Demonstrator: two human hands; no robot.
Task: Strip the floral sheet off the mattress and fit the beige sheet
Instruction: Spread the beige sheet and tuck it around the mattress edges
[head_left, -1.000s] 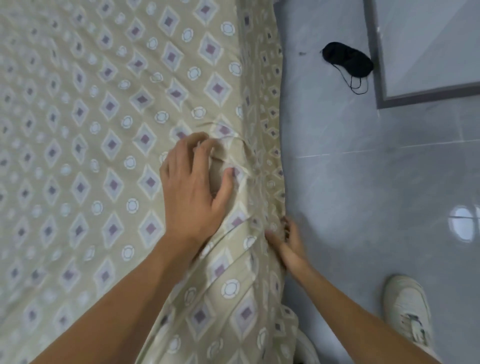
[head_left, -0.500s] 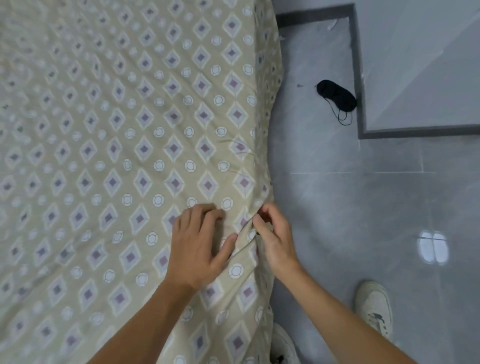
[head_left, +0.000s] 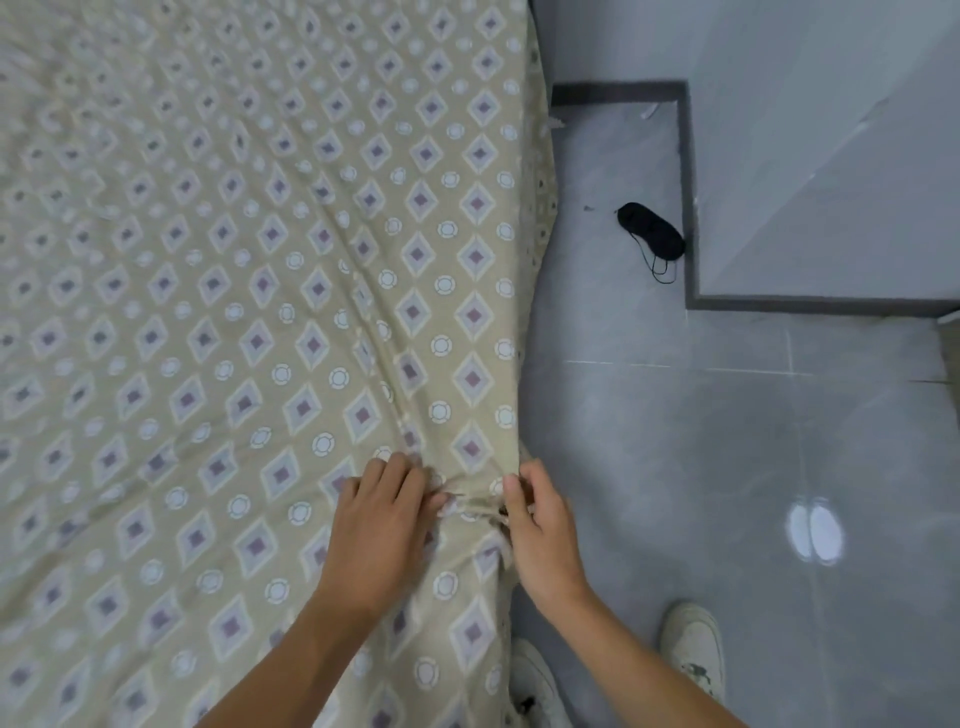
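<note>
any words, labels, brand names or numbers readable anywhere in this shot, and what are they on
None can be read.
Sheet: only a printed pattern of diamonds and circles, no lettering.
Shoe: dark smudges on the toe, too blurred to tell if they are a mark or dirt.
Black item on the floor: no label visible.
Left hand and right hand grip bunched sheet at the bed edge; nothing written there.

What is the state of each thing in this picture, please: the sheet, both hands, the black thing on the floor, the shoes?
floral sheet: on the bed, bunched into a fold at its edge
left hand: grips the fold
right hand: pinches the fold at the edge
black eye mask: lying on the floor, untouched
white shoes: on the floor beside the bed
</note>
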